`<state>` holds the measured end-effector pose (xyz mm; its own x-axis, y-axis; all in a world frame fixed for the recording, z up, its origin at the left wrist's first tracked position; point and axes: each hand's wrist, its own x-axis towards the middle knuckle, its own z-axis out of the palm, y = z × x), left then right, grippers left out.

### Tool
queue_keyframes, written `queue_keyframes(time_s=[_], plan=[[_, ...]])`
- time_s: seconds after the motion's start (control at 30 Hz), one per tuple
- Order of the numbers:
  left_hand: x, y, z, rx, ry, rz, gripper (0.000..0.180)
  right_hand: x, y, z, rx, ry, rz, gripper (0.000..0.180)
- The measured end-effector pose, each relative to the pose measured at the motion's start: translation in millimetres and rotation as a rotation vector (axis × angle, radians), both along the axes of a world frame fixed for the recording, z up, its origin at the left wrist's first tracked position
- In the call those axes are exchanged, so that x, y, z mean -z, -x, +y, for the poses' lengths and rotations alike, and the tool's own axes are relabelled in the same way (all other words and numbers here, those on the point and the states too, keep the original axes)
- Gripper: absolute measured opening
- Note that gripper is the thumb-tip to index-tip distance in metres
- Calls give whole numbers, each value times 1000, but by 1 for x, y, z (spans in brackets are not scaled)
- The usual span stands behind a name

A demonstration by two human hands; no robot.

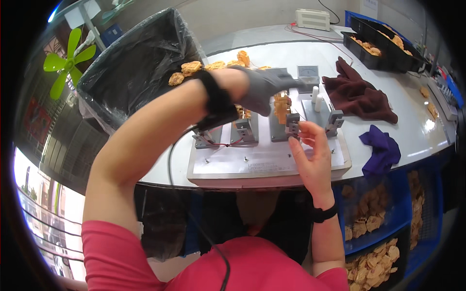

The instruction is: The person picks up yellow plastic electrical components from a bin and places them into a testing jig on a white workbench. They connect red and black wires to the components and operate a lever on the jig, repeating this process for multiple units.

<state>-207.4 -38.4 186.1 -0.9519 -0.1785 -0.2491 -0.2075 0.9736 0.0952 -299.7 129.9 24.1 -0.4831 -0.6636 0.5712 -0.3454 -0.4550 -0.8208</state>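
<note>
My left hand [256, 89], in a grey glove, reaches over a white test fixture [218, 166] with its fingers stretched to the right and thumb pointing down. Its fingertips are near a small panel meter [307, 72]; whether they touch it I cannot tell. Below it, a yellowish-tan part [281, 109] stands upright on a grey plate of the fixture. My bare right hand [314, 157] pinches a small grey block [292, 124] at that plate's front edge. Two white pegs [318, 103] rise from the grey plate to the right. Another tan part [243, 112] is half hidden behind my left wrist.
Several tan parts [191, 67] lie beside a bin lined with clear plastic [141, 63]. A maroon cloth [359, 92] and a purple cloth [381, 150] lie at right. Black trays [361, 51], a beige instrument [313, 19] and blue crates [403, 213] surround the table.
</note>
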Motion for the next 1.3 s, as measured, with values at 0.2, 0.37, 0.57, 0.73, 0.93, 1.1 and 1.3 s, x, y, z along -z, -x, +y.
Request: queue_keyframes(time_s=[0.2,0.37,0.57,0.73,0.93,1.1,1.3], plan=[[-22,-124,33,-155,159,556,64,10,8,0,140,-16,-14,22],[46,-224,59,-599,25,745,54,1,1,6,97,-94,79,13],[138,-253,63,-900,-372,982,46,-3,-4,2,98,-185,180,11],[173,-235,61,-828,-596,1078,40,-4,-7,-1,116,-257,293,10],[201,-226,62,-812,-628,1191,39,-19,-8,8,91,-394,538,11],[207,-226,62,-823,-431,1225,39,-25,-4,14,57,-488,675,11],[211,-222,59,-847,-519,1260,41,-23,-3,17,1,-559,616,11]])
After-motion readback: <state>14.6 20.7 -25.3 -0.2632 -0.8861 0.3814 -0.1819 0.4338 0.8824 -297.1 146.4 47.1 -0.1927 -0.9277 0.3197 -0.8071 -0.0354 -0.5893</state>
